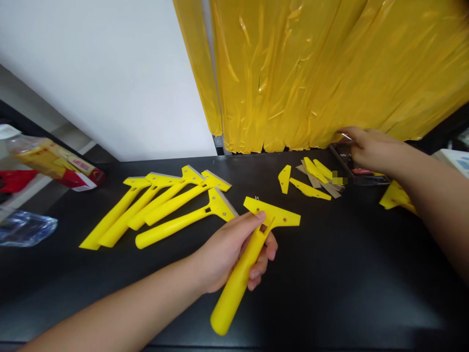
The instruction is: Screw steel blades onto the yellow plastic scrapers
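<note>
My left hand (pixel 234 249) is wrapped around the neck of a yellow scraper handle (pixel 234 288), its thumb pressed on the wide head. Two holes show in that head, and I see no blade on it. My right hand (pixel 370 146) reaches to the back right, over a dark phone (pixel 361 178) with digits on its screen. Its fingers are closed near a thin shiny bit at their tips, too small to name. Left of my left hand lie several yellow scrapers (pixel 172 227) with metal blades. Loose yellow cover plates (pixel 309 189) lie between the hands.
Flat greyish strips (pixel 335 188) lie under the plates. Another yellow piece (pixel 397 198) is partly behind my right forearm. A yellow plastic sheet (pixel 311 73) hangs at the back of the black table (pixel 330 293). On the left are a drink carton (pixel 58 164) and clear plastic packaging (pixel 27 227).
</note>
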